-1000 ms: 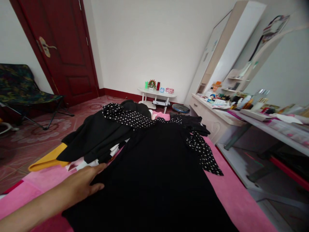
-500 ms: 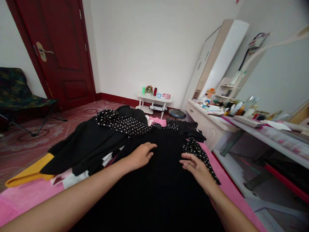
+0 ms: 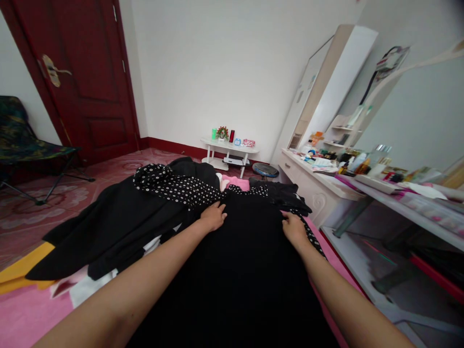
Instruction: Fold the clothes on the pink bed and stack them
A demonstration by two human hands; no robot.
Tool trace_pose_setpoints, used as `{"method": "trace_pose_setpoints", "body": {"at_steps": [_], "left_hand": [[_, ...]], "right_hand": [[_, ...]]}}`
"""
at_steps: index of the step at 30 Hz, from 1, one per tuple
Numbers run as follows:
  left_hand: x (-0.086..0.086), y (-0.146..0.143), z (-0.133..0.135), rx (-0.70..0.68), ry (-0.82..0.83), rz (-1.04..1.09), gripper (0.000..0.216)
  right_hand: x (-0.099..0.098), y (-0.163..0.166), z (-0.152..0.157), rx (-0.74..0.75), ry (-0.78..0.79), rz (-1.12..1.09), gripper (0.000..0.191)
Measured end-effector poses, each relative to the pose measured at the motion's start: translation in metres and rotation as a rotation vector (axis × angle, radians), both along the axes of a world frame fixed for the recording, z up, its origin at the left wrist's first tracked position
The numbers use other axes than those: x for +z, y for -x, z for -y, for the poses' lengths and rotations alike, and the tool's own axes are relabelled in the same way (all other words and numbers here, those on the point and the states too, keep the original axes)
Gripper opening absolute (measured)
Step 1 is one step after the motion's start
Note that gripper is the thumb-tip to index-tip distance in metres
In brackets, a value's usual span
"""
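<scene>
A black dress point(image 3: 246, 270) with white-dotted sleeves and neckline is spread out in front of me, its lower end running out of view. My left hand point(image 3: 214, 216) lies on its upper left side beside the dotted left sleeve point(image 3: 181, 190), fingers stretched and slightly apart. On the opposite side, my right hand point(image 3: 294, 229) has its fingers bent and pressed together at the dress's upper right edge. The right dotted sleeve point(image 3: 314, 240) shows partly behind that hand and wrist.
More dark clothes point(image 3: 105, 217) are heaped at the left, over a yellow piece point(image 3: 27, 268) and a pink sheet point(image 3: 36, 314). Folded dark clothes point(image 3: 288, 195) lie beyond the neckline. A cluttered dressing table point(image 3: 326, 181) borders the right; a low white stand point(image 3: 232, 145) is ahead.
Both hands have come down onto the dress and reached farther forward. The right hand's fingers have closed at the edge. The view has shifted slightly.
</scene>
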State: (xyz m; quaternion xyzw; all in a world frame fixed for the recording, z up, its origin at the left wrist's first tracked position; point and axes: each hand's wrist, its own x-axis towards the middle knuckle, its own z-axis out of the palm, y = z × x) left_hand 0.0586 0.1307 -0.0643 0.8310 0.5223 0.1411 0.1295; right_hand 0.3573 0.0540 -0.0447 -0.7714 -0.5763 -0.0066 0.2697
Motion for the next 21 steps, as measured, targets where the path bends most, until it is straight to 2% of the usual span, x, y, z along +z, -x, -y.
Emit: {"method": "trace_pose_setpoints", "body": {"at_steps": [2, 5, 10, 13, 15, 17, 21], "left_hand": [[0.000, -0.010, 0.000, -0.039, -0.037, -0.008, 0.048], [-0.002, -0.021, -0.003, -0.089, -0.083, -0.010, 0.046], [-0.011, -0.027, -0.012, -0.064, -0.099, -0.014, 0.061], [-0.015, -0.027, -0.014, -0.065, -0.126, -0.029, 0.066], [-0.017, -0.028, -0.015, -0.040, -0.131, -0.040, 0.066], [-0.019, -0.030, -0.016, 0.003, -0.125, -0.053, 0.067], [-0.021, -0.035, -0.018, 0.063, -0.116, -0.068, 0.069]], "right_hand": [[0.006, 0.008, -0.011, 0.022, -0.036, 0.027, 0.038], [0.002, 0.016, -0.024, 0.022, -0.042, 0.051, 0.038], [-0.007, 0.008, -0.049, -0.143, 0.128, 0.046, 0.043], [0.005, -0.001, -0.066, -0.153, 0.243, 0.061, 0.029], [0.014, -0.006, -0.073, -0.177, 0.249, 0.097, 0.019], [0.018, -0.007, -0.075, -0.215, 0.220, 0.145, 0.020], [0.002, -0.001, -0.070, -0.221, 0.212, 0.222, 0.022]]}}
